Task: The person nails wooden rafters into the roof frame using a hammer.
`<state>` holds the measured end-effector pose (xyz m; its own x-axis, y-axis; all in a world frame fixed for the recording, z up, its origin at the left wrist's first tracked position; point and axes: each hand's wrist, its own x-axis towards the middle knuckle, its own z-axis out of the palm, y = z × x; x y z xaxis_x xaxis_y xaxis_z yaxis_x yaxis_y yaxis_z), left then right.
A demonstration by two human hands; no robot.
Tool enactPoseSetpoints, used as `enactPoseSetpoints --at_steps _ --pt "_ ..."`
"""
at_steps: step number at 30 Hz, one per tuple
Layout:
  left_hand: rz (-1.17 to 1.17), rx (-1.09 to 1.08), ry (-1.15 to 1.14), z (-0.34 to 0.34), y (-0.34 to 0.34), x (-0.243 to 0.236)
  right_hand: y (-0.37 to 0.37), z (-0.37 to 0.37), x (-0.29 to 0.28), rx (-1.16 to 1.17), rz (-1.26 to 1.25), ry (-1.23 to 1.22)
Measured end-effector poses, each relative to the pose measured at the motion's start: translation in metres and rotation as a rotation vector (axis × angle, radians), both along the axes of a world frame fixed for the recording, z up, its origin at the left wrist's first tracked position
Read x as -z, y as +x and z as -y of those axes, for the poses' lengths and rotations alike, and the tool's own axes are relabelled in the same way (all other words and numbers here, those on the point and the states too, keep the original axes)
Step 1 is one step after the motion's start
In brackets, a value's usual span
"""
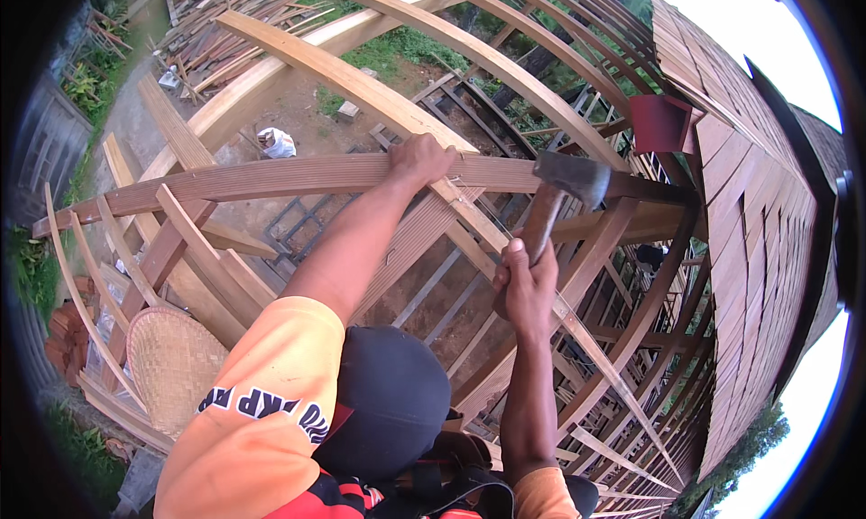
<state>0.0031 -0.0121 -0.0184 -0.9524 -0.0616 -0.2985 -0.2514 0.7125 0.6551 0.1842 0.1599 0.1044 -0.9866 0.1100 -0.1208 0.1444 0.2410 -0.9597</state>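
My right hand (530, 280) is closed around the wooden handle of a hammer (577, 178). The hammer's worn metal head is up, in front of the brown wooden beam (289, 175) that crosses the view. On that beam, to the left of the hammer, my left hand (422, 160) is closed over the wood with its fingers curled down. The fingertips are partly hidden, so any small thing between them does not show. Close by the left hand, a lighter rafter (343, 79) meets the beam, and a narrow batten (595, 348) slopes away to the lower right.
Curved rafters (532, 91) fan out at the top. A shingled roof (753, 248) with a red metal piece (663, 122) rises on the right. Far below lie a timber pile (230, 45) and a white sack (276, 143). A woven panel (171, 370) is at lower left.
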Motion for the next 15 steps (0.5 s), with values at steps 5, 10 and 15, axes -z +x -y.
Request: enactPoseSetpoints --at_steps 5,10,15 --pt "0.006 0.005 0.000 -0.008 -0.005 -0.008 -0.021 -0.026 -0.169 0.076 -1.243 -0.200" --pt "-0.026 0.008 0.015 -0.016 -0.003 -0.011 0.012 0.003 0.001 0.150 -0.757 -0.213" --pt "-0.051 -0.022 -0.014 -0.003 -0.004 -0.006 0.014 -0.009 0.054 -0.006 0.272 0.089"
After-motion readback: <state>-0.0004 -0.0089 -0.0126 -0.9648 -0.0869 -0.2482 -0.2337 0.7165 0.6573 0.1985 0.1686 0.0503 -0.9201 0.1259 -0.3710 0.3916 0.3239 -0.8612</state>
